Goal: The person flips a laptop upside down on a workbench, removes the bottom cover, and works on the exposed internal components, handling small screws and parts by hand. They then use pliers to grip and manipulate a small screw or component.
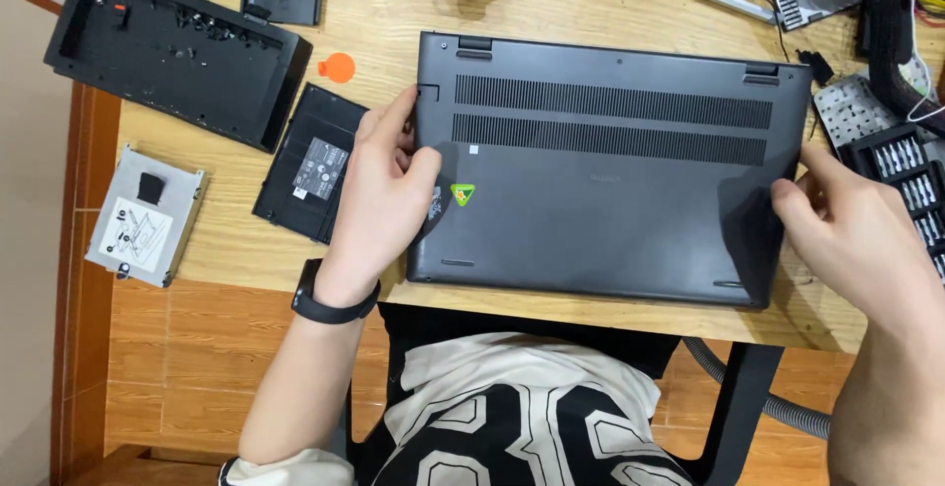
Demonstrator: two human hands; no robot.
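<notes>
We held the dark grey laptop [610, 176], which lay upside down near the front edge of the wooden table [226, 250], its vent slots facing up. Our left hand [379, 195] gripped its left edge, fingers curled over the side and thumb pressed on the base panel beside a small green sticker [463, 194]. Our right hand [847, 230] clasped the right edge, fingers closed around it. Just left of the laptop lay a flat black battery [310, 163] and a silver drive caddy [146, 215]. Beyond those sat a black plastic casing [172, 53] and an orange disc [338, 67]; on the right, a screwdriver bit set [911, 176].
</notes>
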